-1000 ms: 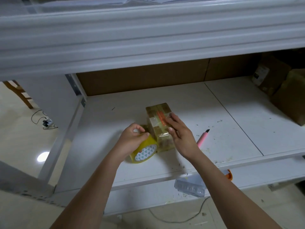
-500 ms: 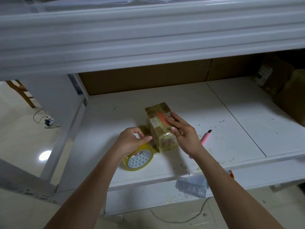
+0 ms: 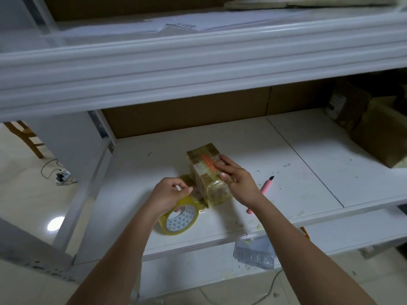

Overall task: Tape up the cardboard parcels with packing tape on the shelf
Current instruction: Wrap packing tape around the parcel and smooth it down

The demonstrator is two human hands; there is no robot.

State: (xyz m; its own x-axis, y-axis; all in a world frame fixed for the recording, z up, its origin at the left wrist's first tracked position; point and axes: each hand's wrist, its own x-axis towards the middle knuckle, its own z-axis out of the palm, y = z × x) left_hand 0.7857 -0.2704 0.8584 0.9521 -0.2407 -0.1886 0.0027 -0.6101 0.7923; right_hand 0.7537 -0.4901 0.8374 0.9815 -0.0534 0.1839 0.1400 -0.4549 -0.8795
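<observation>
Left hand: my left hand (image 3: 170, 192) hovers over the tape roll (image 3: 179, 219), wrist bent down, fingers curled in; thumb and forefinger pinch together at the tip, on what looks like the tape's loose end, though I cannot tell for sure.
Left forearm: it runs up from the lower left, crossing the shelf's front edge.
Right hand: my right hand (image 3: 239, 180) lies flat on the parcel (image 3: 208, 172), fingers straight and pressing its top, thumb laid along the near right side. This grip is wide, holding nothing.
Right forearm: it comes in from the lower right, angled up toward the parcel.
Parcel: a small cardboard box already wrapped in clear tape, with an orange strip on top, standing on the white shelf (image 3: 297, 172) just right of my left grip.
Tape roll: yellowish, standing on its edge, below my left grip and touching the parcel's near corner.
Cutter: a pink utility knife (image 3: 263, 188) lies on the shelf just right of my right wrist.
Far right: brown boxes (image 3: 378, 133) sit well apart from both hands.
</observation>
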